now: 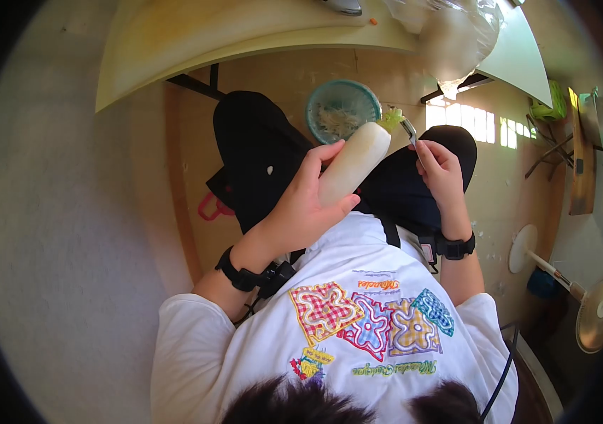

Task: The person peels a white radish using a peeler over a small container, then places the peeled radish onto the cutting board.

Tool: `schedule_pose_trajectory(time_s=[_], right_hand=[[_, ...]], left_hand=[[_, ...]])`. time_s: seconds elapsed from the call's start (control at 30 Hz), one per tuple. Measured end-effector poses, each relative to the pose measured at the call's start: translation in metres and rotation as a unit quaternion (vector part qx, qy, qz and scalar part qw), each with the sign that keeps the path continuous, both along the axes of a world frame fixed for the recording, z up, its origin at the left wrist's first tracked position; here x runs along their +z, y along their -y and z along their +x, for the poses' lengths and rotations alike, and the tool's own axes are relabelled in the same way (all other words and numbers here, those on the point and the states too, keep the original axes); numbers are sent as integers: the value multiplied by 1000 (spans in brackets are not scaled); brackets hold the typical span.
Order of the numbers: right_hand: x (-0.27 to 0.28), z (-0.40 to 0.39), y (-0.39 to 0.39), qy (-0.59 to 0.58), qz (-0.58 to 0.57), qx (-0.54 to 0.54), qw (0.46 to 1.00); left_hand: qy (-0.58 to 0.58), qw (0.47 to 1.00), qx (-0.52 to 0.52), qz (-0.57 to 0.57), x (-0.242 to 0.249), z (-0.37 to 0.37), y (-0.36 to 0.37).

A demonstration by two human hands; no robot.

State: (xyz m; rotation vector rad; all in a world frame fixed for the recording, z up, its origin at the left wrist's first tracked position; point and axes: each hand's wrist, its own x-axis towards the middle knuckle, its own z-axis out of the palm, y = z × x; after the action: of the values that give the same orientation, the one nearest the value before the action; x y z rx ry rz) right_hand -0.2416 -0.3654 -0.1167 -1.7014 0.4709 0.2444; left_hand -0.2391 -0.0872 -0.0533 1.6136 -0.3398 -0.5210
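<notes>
Well, in the head view the only writing sits on the white shirt (259, 353) at 6 o'clock: orange script above the patchwork of stitched flowers and green script below it, both apparently starting with an M but too blurred to read surely.

The white radish (354, 166) lies in the air just off centre toward 2 o'clock, above the lap, tilted with its thick end toward 7 o'clock and its cut green stub toward 1 o'clock. It looks pale and smooth, slightly yellowish near the stub.

The left hand (308, 194) has its fingers spread and curved around the radish, thumb along the near side. The right hand (439, 169) pinches a slim metal tool (409, 131) between closed fingers, its head beside the stub.

At 12 o'clock from the radish, a teal basin (313, 113) holds pale shreds; beyond it stands the desk (245, 28), a clear plastic bag (457, 39) at its 1 o'clock side.
</notes>
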Motion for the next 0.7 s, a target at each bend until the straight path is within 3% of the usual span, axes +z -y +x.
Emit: schedule_pose_trajectory(time_s=[0.17, 0.27, 0.37, 0.47, 0.7], right_hand=[[8, -4, -4, 1, -34, 10, 999], [16, 0, -5, -67, 26, 0, 997], [9, -2, -5, 8, -19, -15, 1000], [22, -10, -11, 81, 62, -37, 994], [47, -21, -27, 179, 5, 75, 981]], left_hand=[[-67, 997, 23, -38, -9, -2, 4], [-72, 995, 25, -61, -13, -1, 3], [-84, 994, 24, -68, -11, 0, 4], [-89, 993, 29, -73, -10, -1, 3], [-229, 968, 43, -96, 1, 5, 1]])
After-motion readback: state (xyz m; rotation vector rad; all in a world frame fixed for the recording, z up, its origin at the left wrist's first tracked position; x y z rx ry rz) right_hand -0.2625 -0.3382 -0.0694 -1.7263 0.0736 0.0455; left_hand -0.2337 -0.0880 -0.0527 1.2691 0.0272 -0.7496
